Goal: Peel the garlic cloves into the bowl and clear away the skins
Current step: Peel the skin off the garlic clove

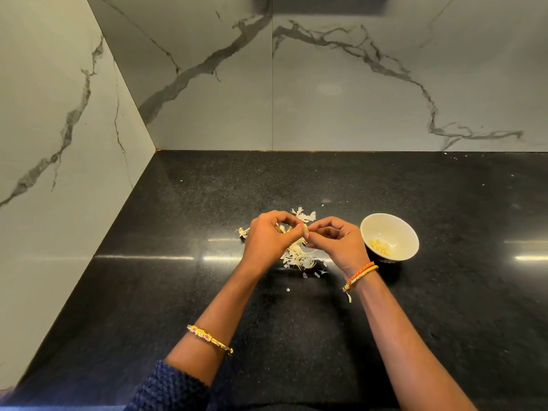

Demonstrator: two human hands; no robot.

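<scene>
Pale small garlic clove (305, 228) is pinched between curled fingers of left hand (271, 237) and right hand (338, 241), mostly hidden; papery white skins (298, 255) lie partly covered beneath.

Polished black speckled stone countertop (296, 179); glossy grey-veined white marble wall panels (341, 93).
Glazed cream ceramic bowl (388, 226); dry papery white garlic skins (296, 253).

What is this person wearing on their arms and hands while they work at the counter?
No gloves: both the left hand and the right hand are bare. The left forearm carries a gold bangle with small pink stones, and a dark blue knitted sleeve is pushed up above it. The right wrist has an orange and yellow braided thread band with a loose end hanging down.
</scene>
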